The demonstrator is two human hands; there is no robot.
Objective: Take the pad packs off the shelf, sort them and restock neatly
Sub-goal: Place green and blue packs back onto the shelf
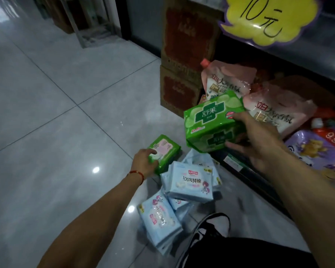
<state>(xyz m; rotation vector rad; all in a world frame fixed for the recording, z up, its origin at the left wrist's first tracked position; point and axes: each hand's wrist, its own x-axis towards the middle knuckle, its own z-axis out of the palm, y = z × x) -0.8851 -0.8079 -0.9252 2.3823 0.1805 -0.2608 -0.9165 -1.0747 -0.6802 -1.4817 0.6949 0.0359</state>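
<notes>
Dim, cool indoor light. Two ceiling-lamp glare spots on glossy floor [46, 113], near centre. Wide-angle bending at edges. Overall soft; far shelf [298, 55] dark; price sign [269, 16] blurred.

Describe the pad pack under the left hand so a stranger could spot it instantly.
Start at the stacked brown cartons at the shelf end, then drop to the grey tiled floor in front. Beside the heap of pale blue packs lies the small green pack, left hand gripping it. It is the only green pack on the floor; the bigger green pack is in the air, in the right hand.
</notes>
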